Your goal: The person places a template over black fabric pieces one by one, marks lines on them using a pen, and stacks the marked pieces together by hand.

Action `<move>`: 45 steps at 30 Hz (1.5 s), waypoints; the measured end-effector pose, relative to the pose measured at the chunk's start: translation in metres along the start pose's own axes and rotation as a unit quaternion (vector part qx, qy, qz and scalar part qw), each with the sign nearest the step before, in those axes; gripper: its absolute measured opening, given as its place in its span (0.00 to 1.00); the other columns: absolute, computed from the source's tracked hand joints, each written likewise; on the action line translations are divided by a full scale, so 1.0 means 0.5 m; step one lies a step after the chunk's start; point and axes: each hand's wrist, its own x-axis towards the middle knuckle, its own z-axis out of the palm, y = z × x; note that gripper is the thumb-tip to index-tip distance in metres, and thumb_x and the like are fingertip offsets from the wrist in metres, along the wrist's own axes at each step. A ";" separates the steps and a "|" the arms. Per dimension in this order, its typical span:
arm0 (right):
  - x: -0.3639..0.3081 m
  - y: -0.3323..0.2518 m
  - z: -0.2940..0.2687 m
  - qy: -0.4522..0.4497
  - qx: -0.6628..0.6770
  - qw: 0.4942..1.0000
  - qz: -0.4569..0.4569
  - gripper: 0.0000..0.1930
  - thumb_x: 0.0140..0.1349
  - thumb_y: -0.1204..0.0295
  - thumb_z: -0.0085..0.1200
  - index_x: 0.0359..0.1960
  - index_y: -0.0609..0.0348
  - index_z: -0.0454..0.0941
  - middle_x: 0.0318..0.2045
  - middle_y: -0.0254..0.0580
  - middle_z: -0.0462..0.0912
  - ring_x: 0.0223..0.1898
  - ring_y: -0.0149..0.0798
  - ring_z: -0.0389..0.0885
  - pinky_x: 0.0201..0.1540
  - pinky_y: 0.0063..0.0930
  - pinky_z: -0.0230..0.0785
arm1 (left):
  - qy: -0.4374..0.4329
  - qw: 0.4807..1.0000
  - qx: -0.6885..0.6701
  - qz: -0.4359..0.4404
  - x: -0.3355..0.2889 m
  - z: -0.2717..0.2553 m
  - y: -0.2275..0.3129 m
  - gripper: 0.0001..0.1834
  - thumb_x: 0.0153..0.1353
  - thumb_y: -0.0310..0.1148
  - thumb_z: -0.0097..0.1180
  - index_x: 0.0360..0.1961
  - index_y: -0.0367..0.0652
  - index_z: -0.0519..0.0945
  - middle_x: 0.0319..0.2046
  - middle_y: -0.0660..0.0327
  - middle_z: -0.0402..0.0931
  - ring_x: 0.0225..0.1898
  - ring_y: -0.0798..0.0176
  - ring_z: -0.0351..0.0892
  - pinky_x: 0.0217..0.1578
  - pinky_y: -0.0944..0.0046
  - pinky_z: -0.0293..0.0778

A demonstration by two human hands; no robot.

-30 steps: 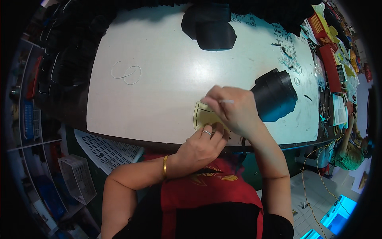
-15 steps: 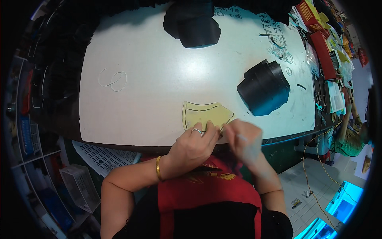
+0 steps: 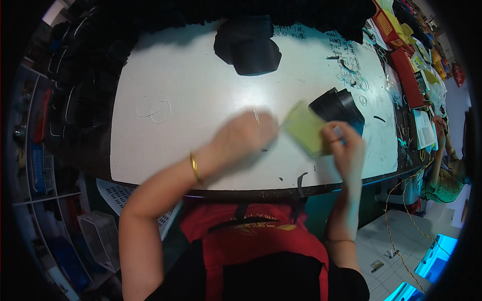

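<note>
A yellow-green flat pattern piece (image 3: 305,129) is lifted off the white table, its right edge pinched in my right hand (image 3: 347,148). Motion smears the piece, so its dashed slots do not show. My left hand (image 3: 246,133), with a gold bangle at the wrist, is over the table just left of the piece; blur hides its fingers. Behind the pattern piece and my right hand lies a stack of black cut pieces (image 3: 337,106), partly covered. A thin black strip (image 3: 301,183) and small black scraps lie by the near table edge.
More black pieces (image 3: 248,47) lie at the table's far side, near a dark heap along the back and left. Loops of white thread (image 3: 159,111) rest at left. Red boxes (image 3: 407,78) and clutter line the right. Another person's arm (image 3: 442,138) shows at far right.
The pattern piece has gone from lying flat near the front edge to being held up farther right in my right hand. My left hand has moved up and away from it. Black scraps now show where it lay.
</note>
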 end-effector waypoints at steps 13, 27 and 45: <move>-0.018 -0.056 0.078 -0.063 0.054 0.992 -0.098 0.07 0.71 0.69 0.61 0.42 0.58 0.86 0.28 0.44 0.87 0.25 0.39 0.85 0.29 0.28 0.74 | -0.033 0.992 -0.042 -0.115 -0.137 -0.055 0.133 0.12 0.50 0.26 0.64 0.38 0.39 0.85 0.37 0.56 0.81 0.41 0.53 0.83 0.39 0.57 0.82; -0.019 -0.056 0.122 -0.177 -0.035 0.979 -0.096 0.13 0.64 0.63 0.67 0.46 0.52 0.84 0.27 0.41 0.88 0.29 0.47 0.89 0.32 0.37 0.78 | -0.021 0.987 -0.018 -0.161 -0.129 -0.045 0.159 0.18 0.51 0.25 0.62 0.46 0.37 0.86 0.43 0.56 0.82 0.46 0.53 0.84 0.41 0.60 0.84; 0.003 -0.129 0.095 -0.104 0.001 0.963 -0.247 0.13 0.72 0.62 0.55 0.32 0.56 0.81 0.24 0.41 0.81 0.27 0.47 0.80 0.31 0.40 0.71 | -0.107 0.986 0.065 -0.109 -0.103 -0.025 0.215 0.25 0.53 0.28 0.56 0.53 0.29 0.82 0.48 0.48 0.78 0.49 0.47 0.80 0.53 0.55 0.79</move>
